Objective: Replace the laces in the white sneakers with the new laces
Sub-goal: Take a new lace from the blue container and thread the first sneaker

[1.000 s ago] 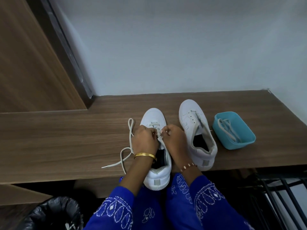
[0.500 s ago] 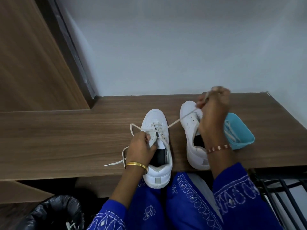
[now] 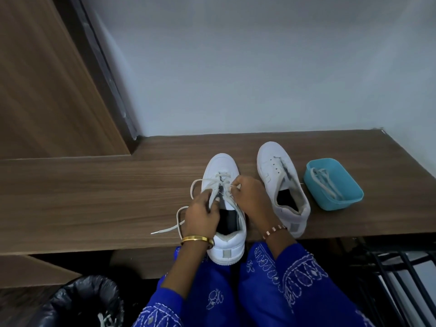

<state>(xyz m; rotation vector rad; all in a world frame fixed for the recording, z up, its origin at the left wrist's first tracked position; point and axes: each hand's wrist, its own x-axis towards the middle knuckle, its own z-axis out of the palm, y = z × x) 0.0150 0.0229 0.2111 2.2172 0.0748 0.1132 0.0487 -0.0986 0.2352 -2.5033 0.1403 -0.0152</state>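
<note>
Sneaker (image 3: 224, 241) between hands (image 3: 203, 214), both pinching its lace (image 3: 226, 188).

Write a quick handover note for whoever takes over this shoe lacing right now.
Left hand: holds the left sneaker at its tongue.
Right hand: pinches the lace at the eyelets.
Left sneaker: partly laced, loose end trailing on the bench.
Right sneaker: no lace in its eyelets that I can see.
Blue tub: holds another lace.
Left to do: finish this sneaker, then lace the other.
</note>
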